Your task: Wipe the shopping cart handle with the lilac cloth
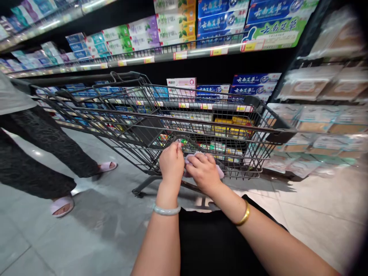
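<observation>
My left hand (171,163) is closed, thumb pressed against the fingers, in front of the shopping cart's side. What it holds, if anything, is hard to make out. Close beside it, my right hand (204,173) is wrapped round a soft light-purple bundle (220,172), which looks like cloth and shows past the fingers on both sides. Both hands are over my lap, near the wire side of the grey shopping cart (201,124). A pale bangle circles my left wrist, and a gold one my right.
Shelves (138,60) of boxed toothpaste (220,17) with price tags run behind the cart. Packaged goods (319,119) hang on the right. At left, a person in dark patterned trousers (54,142) and pale slippers stands by the cart's handle end on grey floor tiles (94,241).
</observation>
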Demonstrator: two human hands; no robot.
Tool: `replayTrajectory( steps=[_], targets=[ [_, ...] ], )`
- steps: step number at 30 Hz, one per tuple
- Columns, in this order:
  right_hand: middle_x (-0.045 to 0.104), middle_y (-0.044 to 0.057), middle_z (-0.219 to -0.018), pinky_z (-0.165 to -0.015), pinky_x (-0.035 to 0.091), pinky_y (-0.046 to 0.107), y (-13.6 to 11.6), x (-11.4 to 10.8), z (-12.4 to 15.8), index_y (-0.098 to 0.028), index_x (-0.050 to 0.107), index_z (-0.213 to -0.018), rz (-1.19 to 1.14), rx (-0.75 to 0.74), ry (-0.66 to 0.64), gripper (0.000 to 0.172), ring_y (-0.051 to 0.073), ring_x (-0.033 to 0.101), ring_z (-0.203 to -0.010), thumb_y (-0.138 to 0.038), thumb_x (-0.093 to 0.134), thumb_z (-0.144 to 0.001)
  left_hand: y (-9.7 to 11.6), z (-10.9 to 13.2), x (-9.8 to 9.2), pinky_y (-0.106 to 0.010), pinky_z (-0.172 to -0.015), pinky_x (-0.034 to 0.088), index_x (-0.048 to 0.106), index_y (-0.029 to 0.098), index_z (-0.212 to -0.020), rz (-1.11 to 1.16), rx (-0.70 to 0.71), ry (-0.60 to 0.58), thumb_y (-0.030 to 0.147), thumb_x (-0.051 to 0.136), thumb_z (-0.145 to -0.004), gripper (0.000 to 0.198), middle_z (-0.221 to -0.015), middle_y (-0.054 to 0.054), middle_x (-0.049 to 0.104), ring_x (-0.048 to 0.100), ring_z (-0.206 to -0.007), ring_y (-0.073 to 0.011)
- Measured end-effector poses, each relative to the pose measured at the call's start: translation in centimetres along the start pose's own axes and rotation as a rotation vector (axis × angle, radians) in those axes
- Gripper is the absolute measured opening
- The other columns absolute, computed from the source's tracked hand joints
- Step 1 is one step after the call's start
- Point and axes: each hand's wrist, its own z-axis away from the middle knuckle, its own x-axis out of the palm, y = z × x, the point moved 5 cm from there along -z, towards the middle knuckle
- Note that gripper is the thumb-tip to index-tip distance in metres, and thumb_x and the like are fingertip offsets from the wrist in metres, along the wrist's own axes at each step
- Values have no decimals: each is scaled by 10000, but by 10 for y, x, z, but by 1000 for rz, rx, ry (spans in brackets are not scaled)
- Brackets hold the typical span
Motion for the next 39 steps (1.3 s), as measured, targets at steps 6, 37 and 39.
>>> replayTrajectory(
  steps=[6,37,39],
  targets=[
    [723,18,-1041,-927,322,428,13,-10,9,-245,687,-863,-22,-21,-69,122,219,540,-1020,-274,641,-973,6,1,-2,-292,-645,341,706,216,-1016,-23,-61,3,313,408,-1031,314,-826,-59,747,649,-751,-202],
    [753,-30,-1139,-923,286,388,33,-40,22,-292,727,-927,-96,166,104,115,195,530,-1073,-265,629,-980,7,0,3,-290,-625,298,661,236,-943,38,-82,-7,332,399,-1033,293,-781,-17,719,610,-700,-186],
    [749,-27,-1179,-938,281,393,36,-44,22,-297,735,-955,-87,212,155,115,199,525,-1093,-255,630,-976,7,0,2,-293,-626,296,661,239,-940,37,-82,-10,335,404,-1031,289,-784,-16,720,612,-705,-189]
  ],
)
